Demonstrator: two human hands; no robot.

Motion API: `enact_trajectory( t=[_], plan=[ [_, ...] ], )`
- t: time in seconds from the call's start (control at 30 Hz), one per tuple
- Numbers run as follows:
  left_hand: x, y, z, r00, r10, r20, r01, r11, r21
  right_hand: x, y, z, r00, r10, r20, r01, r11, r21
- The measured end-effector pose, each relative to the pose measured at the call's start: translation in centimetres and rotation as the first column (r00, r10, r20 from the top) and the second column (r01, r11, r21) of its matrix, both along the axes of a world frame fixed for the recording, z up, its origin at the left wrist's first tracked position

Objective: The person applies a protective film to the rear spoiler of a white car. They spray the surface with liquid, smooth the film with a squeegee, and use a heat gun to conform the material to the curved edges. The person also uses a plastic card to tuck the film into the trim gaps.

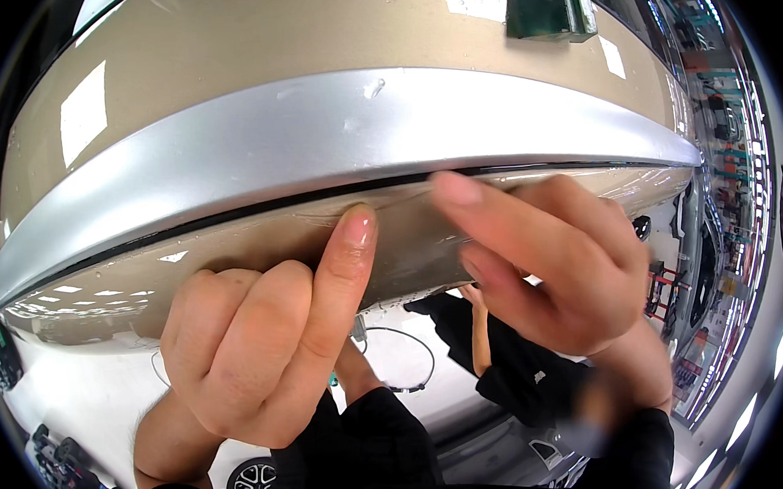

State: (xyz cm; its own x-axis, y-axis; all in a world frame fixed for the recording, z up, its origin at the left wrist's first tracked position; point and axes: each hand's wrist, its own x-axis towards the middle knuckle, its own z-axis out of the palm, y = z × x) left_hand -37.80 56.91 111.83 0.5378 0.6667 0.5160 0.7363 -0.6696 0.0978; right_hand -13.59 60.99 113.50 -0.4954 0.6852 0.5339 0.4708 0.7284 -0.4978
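A glossy tan car panel (410, 252) curves below a silver strip (254, 150), with a thin dark gap (274, 203) between them. Faint creases, like those of a clear film, and water drops show on the tan surface. My left hand (260, 349) is curled, its wet index finger straight against the panel just below the gap. Its thumb and whatever it may grip are hidden. Slightly blurred, my right hand (556, 267) has its index fingertip at the gap and its thumb lower down, apart from it. Nothing I can make out lies between them.
A dark green block (543, 6) rests on the tan body above the strip. Below are a white floor (406, 350) with a black hose or cable (428, 353), a wheel (252, 484) and a person in black (512, 353). Shelving (727, 138) lines the right.
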Motion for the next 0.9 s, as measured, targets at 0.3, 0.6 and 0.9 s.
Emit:
enact_trajectory(
  t=[0.3, 0.6, 0.9],
  plan=[
    [0.5, 0.6, -1.3, 0.999, 0.004, 0.048, -0.011, 0.988, 0.154, -0.1, 0.2, -0.4, 0.987, 0.146, 0.068, -0.149, 0.988, 0.038],
    [3.0, 0.4, -1.8, 0.992, 0.012, 0.127, -0.041, 0.974, 0.225, 3.4, -0.1, 2.1, 0.996, -0.053, -0.070, 0.053, 0.999, -0.007],
    [8.1, -1.3, 0.1, 0.855, -0.096, 0.509, 0.133, 0.990, -0.036, 6.2, 7.4, 2.5, 0.628, -0.763, 0.150, 0.778, 0.613, -0.140]
  ],
)
